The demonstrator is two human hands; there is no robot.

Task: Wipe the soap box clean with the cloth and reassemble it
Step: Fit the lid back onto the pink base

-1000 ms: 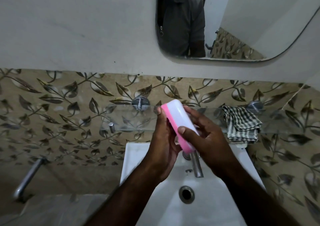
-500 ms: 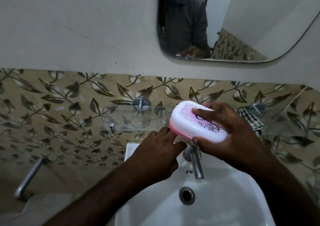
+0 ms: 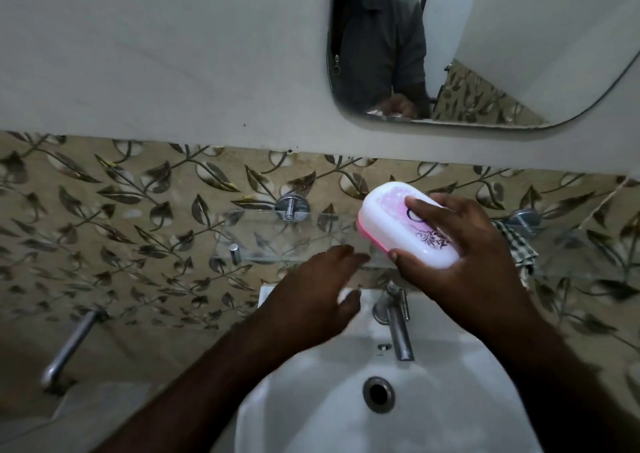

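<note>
Soap box held closed above the basin

Soap box status: assembled, white lid seated on pink base, held in the air at 1 o'clock from frame centre.

1. Wall (image 3: pixel 156 54): plain grey upper section; leaf-patterned tile band below it, running 9 to 3 o'clock.
2. Basin (image 3: pixel 450 400): white, at 6 o'clock, with a round drain (image 3: pixel 378 394) in the bowl.
3. Mirror (image 3: pixel 536 54): at 1 o'clock, reflecting a torso in a grey shirt.
4. Glass shelf (image 3: pixel 277 244): clear, fixed to the tile band on chrome mounts, between mirror and basin.
5. Right hand (image 3: pixel 460 265): clamped on the soap box (image 3: pixel 398 224), thumb on the near edge, fingers across the printed lid. The box is tilted, its pink rim showing on the left side, over the shelf's front edge.
6. Left hand (image 3: pixel 311 300): empty, fingers loosely spread apart, palm down, at 7 o'clock from the box and clear of it.
7. Tap (image 3: pixel 398 328): chrome, below the right hand, spout pointing toward the drain.
8. Checked cloth (image 3: pixel 519 248): on the shelf at 3 o'clock, mostly hidden behind the right hand.
</note>
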